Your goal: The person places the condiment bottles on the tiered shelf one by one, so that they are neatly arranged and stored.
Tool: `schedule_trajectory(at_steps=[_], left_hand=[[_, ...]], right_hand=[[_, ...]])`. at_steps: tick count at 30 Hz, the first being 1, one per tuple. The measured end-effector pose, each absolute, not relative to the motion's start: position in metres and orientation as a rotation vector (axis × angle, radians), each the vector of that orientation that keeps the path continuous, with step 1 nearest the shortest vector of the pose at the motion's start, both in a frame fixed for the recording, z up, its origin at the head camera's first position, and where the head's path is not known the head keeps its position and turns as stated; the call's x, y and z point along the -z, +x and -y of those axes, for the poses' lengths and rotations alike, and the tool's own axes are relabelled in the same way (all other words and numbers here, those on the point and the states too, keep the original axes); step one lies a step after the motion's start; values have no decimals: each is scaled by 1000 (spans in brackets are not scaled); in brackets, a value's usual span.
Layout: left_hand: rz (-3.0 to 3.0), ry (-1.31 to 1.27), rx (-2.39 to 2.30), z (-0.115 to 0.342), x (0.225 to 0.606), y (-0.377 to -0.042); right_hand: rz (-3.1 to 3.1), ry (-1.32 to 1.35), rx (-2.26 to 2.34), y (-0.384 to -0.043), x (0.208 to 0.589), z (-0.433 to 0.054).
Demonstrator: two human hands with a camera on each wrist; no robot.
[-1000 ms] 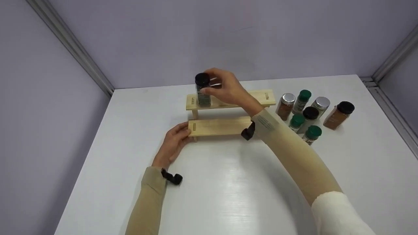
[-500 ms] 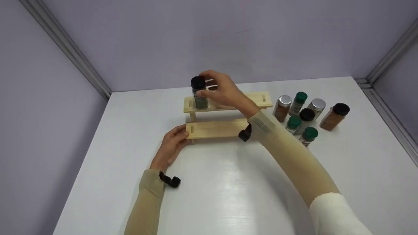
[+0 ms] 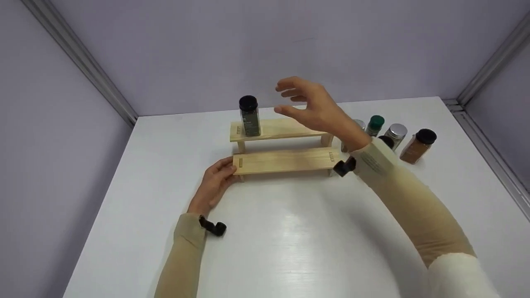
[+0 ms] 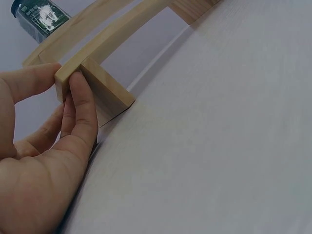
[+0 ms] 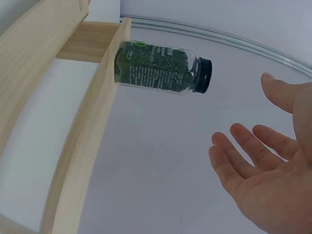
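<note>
A two-tier wooden spice rack (image 3: 285, 161) stands near the back of the table. On the left end of its upper tier is an upright spice jar (image 3: 249, 118) with a black lid; dark green flakes fill the glass jar (image 5: 156, 68) in the right wrist view. My left hand (image 3: 212, 186) pinches the left end of the lower board, fingers (image 4: 84, 105) underneath, as the left wrist view shows. Right of the jar, my right hand (image 3: 316, 105) is raised above the rack, fingers spread and holding nothing, apart from the jar.
Right of the rack stand several spice jars: a green-lidded jar (image 3: 374, 125), a silver-lidded jar (image 3: 396, 134) and a black-lidded jar with brown contents (image 3: 417, 147). My right forearm hides part of this group. Behind the white table rises a pale wall (image 3: 198, 58).
My right hand has let go of the black-lidded spice jar and moved right and up, away from it. The jar stays on the upper tier. My left hand keeps its hold.
</note>
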State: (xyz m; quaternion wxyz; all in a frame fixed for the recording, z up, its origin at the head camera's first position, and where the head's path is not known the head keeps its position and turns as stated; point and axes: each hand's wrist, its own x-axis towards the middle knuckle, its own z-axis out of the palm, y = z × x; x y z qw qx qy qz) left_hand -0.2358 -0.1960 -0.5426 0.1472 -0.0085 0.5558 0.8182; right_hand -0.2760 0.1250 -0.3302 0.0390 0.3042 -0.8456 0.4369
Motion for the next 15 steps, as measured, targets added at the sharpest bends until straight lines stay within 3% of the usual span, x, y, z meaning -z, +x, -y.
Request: schedule_trajectory(at_steps=[15], left_hand=[[-1592,-50,-2374,190,543,-238]], right_hand=[[2618,877,-1044,-217,324,-235]])
